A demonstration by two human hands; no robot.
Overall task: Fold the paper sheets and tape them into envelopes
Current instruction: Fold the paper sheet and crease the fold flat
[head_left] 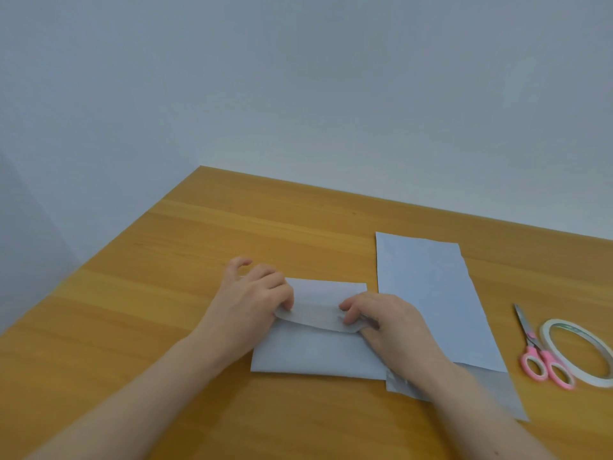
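Observation:
A pale blue folded sheet lies on the wooden table in front of me. Its top flap is bent down toward me over the lower part. My left hand pinches the flap's left end with curled fingers. My right hand pinches the flap's right end, thumb under the edge. To the right lies a stack of flat pale blue sheets, partly under my right forearm. A roll of white tape and pink-handled scissors lie at the far right.
The table's left edge runs diagonally from the back corner toward me, with a grey wall behind. Bare wood stretches behind and left of the folded sheet. The scissors lie against the tape roll near the right edge of view.

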